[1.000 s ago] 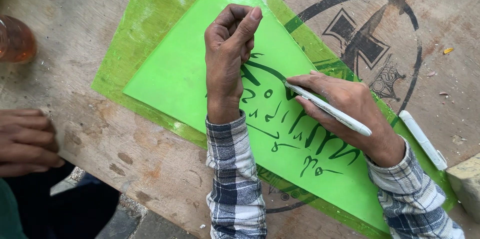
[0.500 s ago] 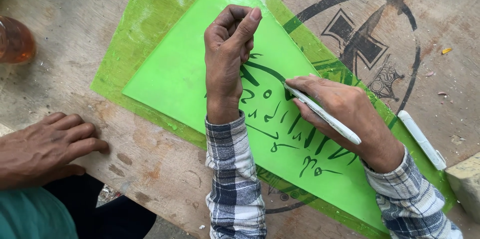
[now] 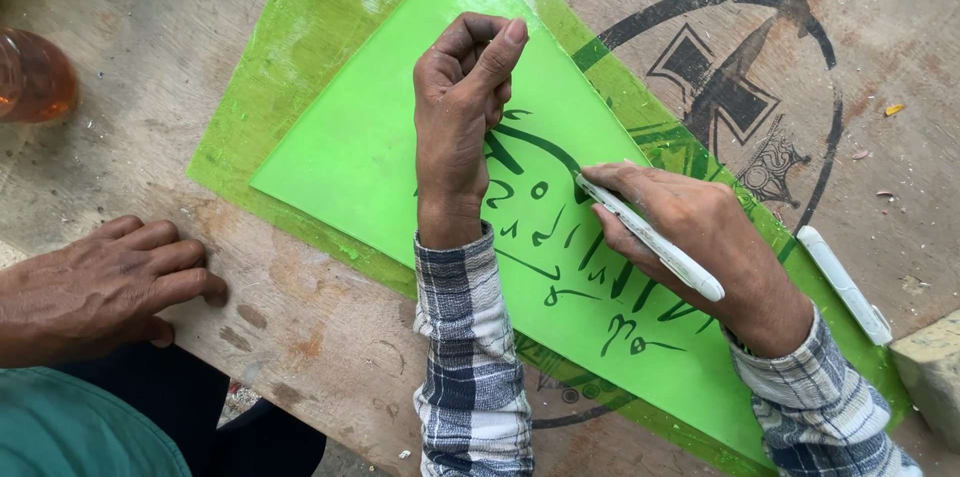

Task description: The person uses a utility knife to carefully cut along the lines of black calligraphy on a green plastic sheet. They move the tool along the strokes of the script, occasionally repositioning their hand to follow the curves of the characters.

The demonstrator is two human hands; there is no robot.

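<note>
Your left hand (image 3: pixel 462 127): curled into a loose fist, nothing in it, knuckles and heel resting on the green sheet, pinning it flat. Thumb lies along the top of the fist.
Your right hand (image 3: pixel 690 232): wrapped around the white marker (image 3: pixel 648 237), pinched between thumb and forefinger, barrel running back across the hand toward the wrist.
Marker tip: down on the sheet, just right of your left hand, at the upper edge of the dark strokes.
Green sheet (image 3: pixel 370 152): bright green translucent plastic, triangular, lying flat on the table with a point toward the top of the view. A second, paler green sheet (image 3: pixel 300 47) sits under it and sticks out along the left edge and the top.
Markings (image 3: pixel 560 237): dark hand-drawn strokes and curls on the sheet, spread between your two hands and down toward your right sleeve.
Table (image 3: pixel 150 27): worn, stained wood. A black circular emblem (image 3: pixel 740 97) is printed on it, partly covered by the sheets.
Second white marker (image 3: pixel 845 285): lying loose on the table, right of your right wrist, just off the sheet edge.
Other person's hand (image 3: pixel 105 282): flat on the table edge at lower left, well apart from the sheets, holding nothing.
Amber bottle (image 3: pixel 30 77): at the left edge, partly cut off.
Sleeves: both yours are plaid, blue and white.
</note>
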